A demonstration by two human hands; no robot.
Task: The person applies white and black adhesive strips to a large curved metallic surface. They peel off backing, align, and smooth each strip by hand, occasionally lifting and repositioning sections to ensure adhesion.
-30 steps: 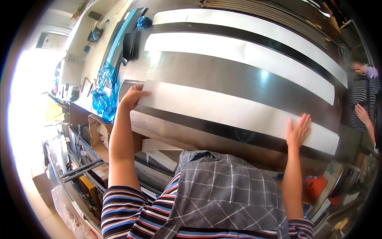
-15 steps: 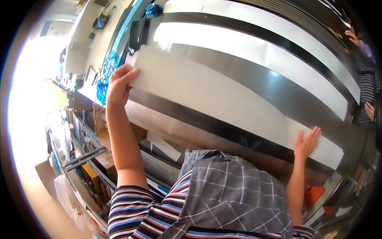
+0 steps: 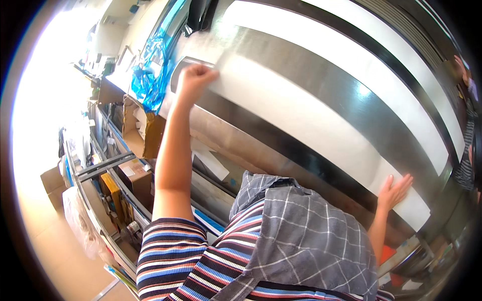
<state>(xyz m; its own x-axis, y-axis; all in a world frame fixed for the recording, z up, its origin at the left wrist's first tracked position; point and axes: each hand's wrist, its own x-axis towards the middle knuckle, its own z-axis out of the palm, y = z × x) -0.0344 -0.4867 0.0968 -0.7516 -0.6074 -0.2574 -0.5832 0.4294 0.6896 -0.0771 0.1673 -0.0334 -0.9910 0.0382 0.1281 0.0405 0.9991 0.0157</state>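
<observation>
A long white strip (image 3: 306, 118), like paper or thin sheet, runs across the shiny grey metal surface (image 3: 321, 75) before me. My left hand (image 3: 193, 83) is closed in a pinch at the strip's left end, slightly blurred. Flat on its right end rests my right hand (image 3: 395, 192), fingers stretched out. Farther back on the same surface lie a second white strip (image 3: 351, 67) and a third white strip (image 3: 396, 45), with dark bands between.
Crumpled blue plastic film (image 3: 149, 83) hangs at the surface's left end, near a black part (image 3: 201, 15). Below stand an open cardboard box (image 3: 134, 123) and a rack (image 3: 105, 163) of boxes and sheets. At the far right edge another person's hand (image 3: 462, 70) shows.
The view has shifted. The strip's left end has come down closer to the metal surface, with my left hand still at it. My right hand stays flat on the right end.
</observation>
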